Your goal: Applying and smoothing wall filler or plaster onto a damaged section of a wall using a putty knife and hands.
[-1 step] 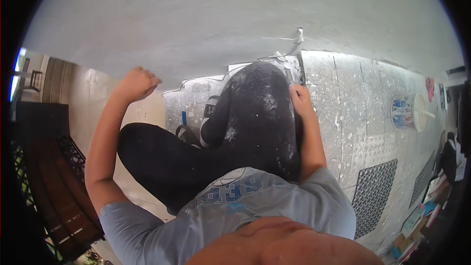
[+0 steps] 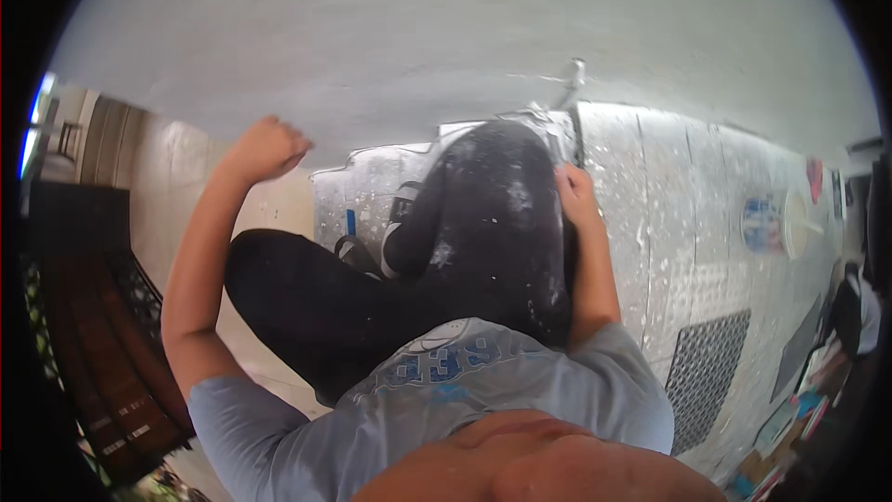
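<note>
My left hand (image 2: pixel 269 149) is raised beside the grey wall (image 2: pixel 400 28), its fingers curled in, and no object shows in it. By the outer side of my right knee, my right hand (image 2: pixel 578 197) is closed round a narrow grey tool (image 2: pixel 556 141). The knee partly hides this tool, so its kind is unclear. Past the knee, white paste (image 2: pixel 536 113) lies in lumps at the wall's foot. A pale strip (image 2: pixel 576 76) sticks out of the wall there, beside a thin whitish line. My black trousers (image 2: pixel 483 214) carry white smears.
White spots speckle the tiled floor (image 2: pixel 623 251). On the right are a bucket (image 2: pixel 795 225) with a stick in it, a red item (image 2: pixel 815 181) and a dark perforated mat (image 2: pixel 708 367). A brown bench (image 2: pixel 102 363) stands left. A blue strip (image 2: pixel 350 222) lies by my sandal (image 2: pixel 358 256).
The view has tilted slightly, so the wall's foot and the floor sit a little lower in it. Both hands keep nearly the same pose.
</note>
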The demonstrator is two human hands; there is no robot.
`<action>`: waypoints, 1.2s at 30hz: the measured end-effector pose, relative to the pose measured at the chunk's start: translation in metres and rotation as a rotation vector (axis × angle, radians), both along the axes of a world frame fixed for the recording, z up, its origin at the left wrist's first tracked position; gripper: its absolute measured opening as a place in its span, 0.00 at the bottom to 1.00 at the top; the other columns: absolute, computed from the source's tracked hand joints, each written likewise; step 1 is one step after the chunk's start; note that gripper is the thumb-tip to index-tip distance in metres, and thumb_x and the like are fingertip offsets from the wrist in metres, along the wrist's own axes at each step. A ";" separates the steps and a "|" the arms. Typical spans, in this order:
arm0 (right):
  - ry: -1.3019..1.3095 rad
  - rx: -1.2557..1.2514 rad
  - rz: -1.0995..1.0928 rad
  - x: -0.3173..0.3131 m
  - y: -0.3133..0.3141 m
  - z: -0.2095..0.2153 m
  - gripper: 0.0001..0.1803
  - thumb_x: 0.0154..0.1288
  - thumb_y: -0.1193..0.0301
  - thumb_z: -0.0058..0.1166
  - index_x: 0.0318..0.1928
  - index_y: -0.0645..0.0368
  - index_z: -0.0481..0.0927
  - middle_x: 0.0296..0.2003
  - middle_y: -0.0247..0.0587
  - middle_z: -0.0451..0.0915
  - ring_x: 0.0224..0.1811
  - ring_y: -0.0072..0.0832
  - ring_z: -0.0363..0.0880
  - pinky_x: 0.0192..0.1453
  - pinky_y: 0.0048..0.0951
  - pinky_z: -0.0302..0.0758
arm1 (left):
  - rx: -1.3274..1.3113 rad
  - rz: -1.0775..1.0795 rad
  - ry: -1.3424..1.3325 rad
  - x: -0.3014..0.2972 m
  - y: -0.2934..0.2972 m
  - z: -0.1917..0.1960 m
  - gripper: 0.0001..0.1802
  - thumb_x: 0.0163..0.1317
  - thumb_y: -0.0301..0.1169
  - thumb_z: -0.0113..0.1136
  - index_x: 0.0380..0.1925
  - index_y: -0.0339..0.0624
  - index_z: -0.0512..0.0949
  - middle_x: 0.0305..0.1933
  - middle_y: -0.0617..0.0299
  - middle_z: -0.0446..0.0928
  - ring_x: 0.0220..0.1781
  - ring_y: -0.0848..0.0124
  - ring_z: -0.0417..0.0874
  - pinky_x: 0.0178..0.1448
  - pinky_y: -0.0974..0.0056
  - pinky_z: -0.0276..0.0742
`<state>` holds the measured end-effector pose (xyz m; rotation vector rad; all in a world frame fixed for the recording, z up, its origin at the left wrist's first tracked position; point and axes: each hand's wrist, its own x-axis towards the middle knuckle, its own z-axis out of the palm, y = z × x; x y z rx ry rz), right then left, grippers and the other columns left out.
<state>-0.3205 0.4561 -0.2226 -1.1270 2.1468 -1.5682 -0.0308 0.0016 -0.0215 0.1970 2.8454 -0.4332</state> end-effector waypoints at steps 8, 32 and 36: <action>0.344 0.012 -0.045 0.035 -0.028 0.063 0.15 0.71 0.74 0.51 0.25 0.66 0.70 0.18 0.45 0.64 0.20 0.33 0.64 0.26 0.38 0.58 | -0.361 -0.431 1.384 -0.020 -0.063 0.068 0.16 0.57 0.37 0.66 0.48 0.63 0.82 0.65 0.68 0.77 0.69 0.68 0.73 0.76 0.47 0.48; 0.568 0.312 0.451 0.142 -0.189 0.151 0.19 0.65 0.74 0.57 0.57 0.58 0.83 0.28 0.48 0.72 0.30 0.43 0.74 0.39 0.38 0.71 | 1.050 1.423 1.803 0.108 -0.244 -0.061 0.34 0.74 0.53 0.45 0.74 0.49 0.58 0.64 0.43 0.75 0.66 0.47 0.74 0.71 0.52 0.67; 0.708 0.134 0.372 0.159 -0.206 0.158 0.20 0.63 0.78 0.56 0.57 0.60 0.83 0.34 0.47 0.72 0.31 0.41 0.72 0.38 0.35 0.70 | 0.793 1.259 1.800 0.094 -0.231 -0.058 0.34 0.75 0.51 0.45 0.71 0.39 0.61 0.64 0.42 0.74 0.68 0.46 0.73 0.72 0.50 0.66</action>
